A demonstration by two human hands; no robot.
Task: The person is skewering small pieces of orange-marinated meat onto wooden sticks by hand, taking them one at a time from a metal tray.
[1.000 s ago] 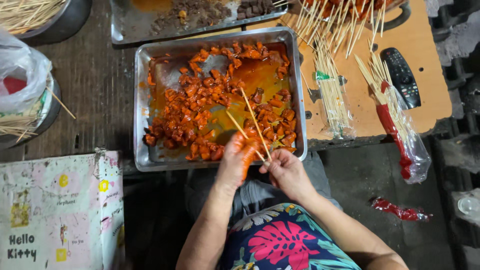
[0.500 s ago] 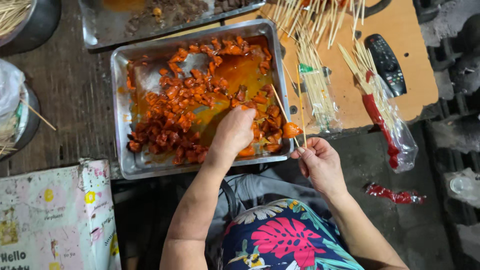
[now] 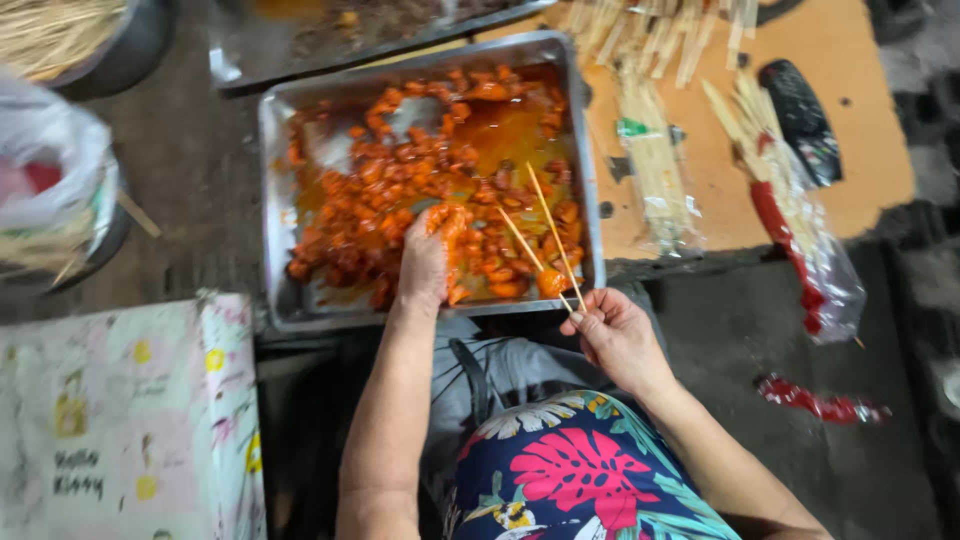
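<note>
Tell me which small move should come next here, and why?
Probably the left hand lifts one orange meat piece toward the skewers: it already rests on the pieces in the metal tray, while the right hand holds the sticks, points aimed over the tray.

Head camera looks steeply down, close above the metal tray point(image 3: 275, 120).

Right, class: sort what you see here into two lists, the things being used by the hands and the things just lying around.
In use:
left hand, in the orange sauced pieces
metal tray holding them
right hand, gripping bamboo skewers

Lying about:
bagged skewers
loose skewers
black remote-shaped object
red wrapper
white plastic bag
patterned cloth
</note>
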